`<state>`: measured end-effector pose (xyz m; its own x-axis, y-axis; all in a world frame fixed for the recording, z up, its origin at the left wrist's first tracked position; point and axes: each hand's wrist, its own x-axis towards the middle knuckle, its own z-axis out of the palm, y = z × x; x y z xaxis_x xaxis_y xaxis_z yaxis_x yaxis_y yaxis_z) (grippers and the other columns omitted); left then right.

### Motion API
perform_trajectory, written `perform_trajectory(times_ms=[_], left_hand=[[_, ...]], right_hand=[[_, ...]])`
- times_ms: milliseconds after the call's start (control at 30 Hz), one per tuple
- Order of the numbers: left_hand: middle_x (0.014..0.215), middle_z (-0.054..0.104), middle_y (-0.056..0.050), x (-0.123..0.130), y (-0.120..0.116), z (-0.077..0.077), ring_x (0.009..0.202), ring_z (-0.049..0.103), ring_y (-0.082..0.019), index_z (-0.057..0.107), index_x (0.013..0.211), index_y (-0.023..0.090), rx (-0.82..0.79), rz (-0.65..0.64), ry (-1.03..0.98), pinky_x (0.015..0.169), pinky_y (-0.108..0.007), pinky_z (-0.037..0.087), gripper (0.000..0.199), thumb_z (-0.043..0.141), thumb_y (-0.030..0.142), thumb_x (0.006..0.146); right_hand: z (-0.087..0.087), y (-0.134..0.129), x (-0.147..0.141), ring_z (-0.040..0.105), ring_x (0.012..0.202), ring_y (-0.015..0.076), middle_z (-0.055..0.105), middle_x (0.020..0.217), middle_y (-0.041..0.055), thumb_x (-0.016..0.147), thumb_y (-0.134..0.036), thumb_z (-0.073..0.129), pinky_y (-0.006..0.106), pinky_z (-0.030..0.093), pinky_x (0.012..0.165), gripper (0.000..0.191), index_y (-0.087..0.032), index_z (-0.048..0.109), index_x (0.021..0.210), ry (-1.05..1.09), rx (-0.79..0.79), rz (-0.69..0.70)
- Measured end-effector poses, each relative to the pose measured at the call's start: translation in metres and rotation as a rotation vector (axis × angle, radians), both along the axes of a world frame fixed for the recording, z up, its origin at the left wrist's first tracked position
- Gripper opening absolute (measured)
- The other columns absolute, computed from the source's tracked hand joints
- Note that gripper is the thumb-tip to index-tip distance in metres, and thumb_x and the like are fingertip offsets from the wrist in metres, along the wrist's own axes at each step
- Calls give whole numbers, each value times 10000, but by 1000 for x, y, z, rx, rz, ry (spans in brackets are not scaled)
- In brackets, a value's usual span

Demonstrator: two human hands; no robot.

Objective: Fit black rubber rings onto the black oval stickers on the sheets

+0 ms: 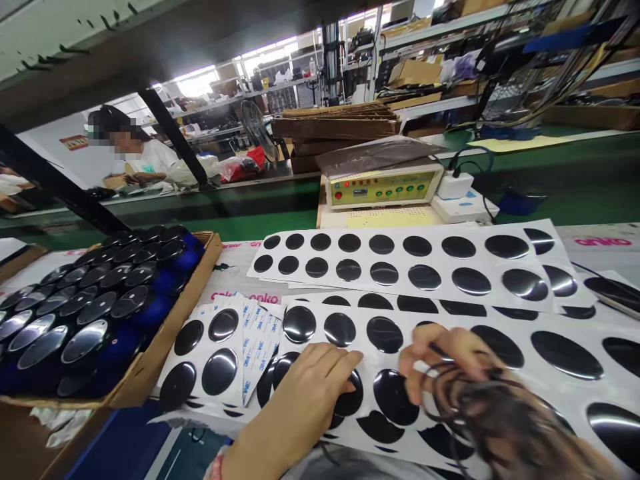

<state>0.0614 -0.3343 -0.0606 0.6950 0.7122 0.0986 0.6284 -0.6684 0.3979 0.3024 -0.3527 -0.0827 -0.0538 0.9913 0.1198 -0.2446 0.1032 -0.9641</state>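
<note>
1. Left hand: laid over a white sheet of glossy black discs, fingers together and bent, fingertips at one disc. The thumb is largely hidden – I cannot tell whether it pinches anything.
2. Right hand: raised over the same sheet, blurred, fingers curled around a tangled bundle of thin black cables. Loops hang below the fingers; the exact pinch is too smeared to read.
3. Sheet position: nearest the person, beneath both hands. Just beyond it lies a second disc sheet with two rows showing.
4. Left of the left hand: a smaller four-disc sheet, beside backing paper printed "3M".
5. Far left: a cardboard tray packed with dark blue cylinders, their glossy tops upward.
6. Behind the sheets: a control box with red and green buttons – a white plug adapter near its right end.
7. Across the bench, well apart: a co-worker in a white top.
</note>
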Motion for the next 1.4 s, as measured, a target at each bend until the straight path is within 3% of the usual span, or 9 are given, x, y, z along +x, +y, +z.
perform_trajectory(times_ms=[167,400,633,867,1033,1167,1267,1333,1400], left_hand=[[1026,539,-57,6,9,7,965,478,-238,465,1146,181,-2,-68,187,830,-392,450,348,506,8,847],[925,507,-53,-1,15,10,870,458,-226,493,972,160,145,-201,271,751,-368,403,190,491,16,848],[1086,537,-101,-26,8,-4,951,485,-238,423,1272,172,285,-108,102,788,-384,393,378,485,79,912],[985,587,-67,-24,6,-1,914,529,-209,490,1019,163,190,-156,-11,777,-369,415,111,453,99,936],[900,571,-49,-37,1,-5,828,553,-164,450,873,180,68,-198,-203,724,-315,471,128,525,75,878],[848,508,-14,-56,-12,-9,778,619,-135,337,698,188,53,-58,-605,659,-257,545,309,531,-21,817],[837,509,20,-65,-14,2,545,606,-67,298,696,198,-46,221,-920,412,-154,491,320,482,-7,859],[843,539,34,-67,-7,14,429,529,-38,387,799,216,-96,343,-974,284,-120,371,213,466,40,888],[885,589,32,-65,6,25,444,510,-35,459,994,254,-109,333,-817,330,-126,399,205,446,70,905]], right_hand=[[-5,-1,-37,516,776,164,505,915,29,846,-412,575,268,456,623,230,-240,425,815,-87,-64,73],[-5,-3,-34,405,661,115,497,932,8,869,-362,513,220,353,549,172,-238,400,832,-118,-82,-47],[0,1,-38,435,651,109,512,892,5,814,-253,509,201,387,541,111,-242,403,845,-210,-45,-151],[-7,1,-40,517,778,128,529,923,12,798,-228,484,204,437,615,107,-251,403,863,-325,-26,-246],[-15,-1,-35,518,868,141,515,970,14,822,-199,461,210,446,654,125,-263,389,901,-366,-42,-241],[-13,-3,-35,511,789,133,521,970,10,811,-183,457,215,448,612,140,-264,382,898,-379,-48,-205],[-11,-4,-35,495,726,124,524,943,4,785,-170,460,218,440,590,153,-259,381,881,-434,-32,-247],[-9,-3,-33,500,724,125,529,934,7,763,-170,466,219,435,588,160,-254,385,873,-462,-15,-299],[-7,-2,-28,518,755,133,540,928,15,742,-176,470,222,438,600,160,-247,393,863,-478,-3,-294]])
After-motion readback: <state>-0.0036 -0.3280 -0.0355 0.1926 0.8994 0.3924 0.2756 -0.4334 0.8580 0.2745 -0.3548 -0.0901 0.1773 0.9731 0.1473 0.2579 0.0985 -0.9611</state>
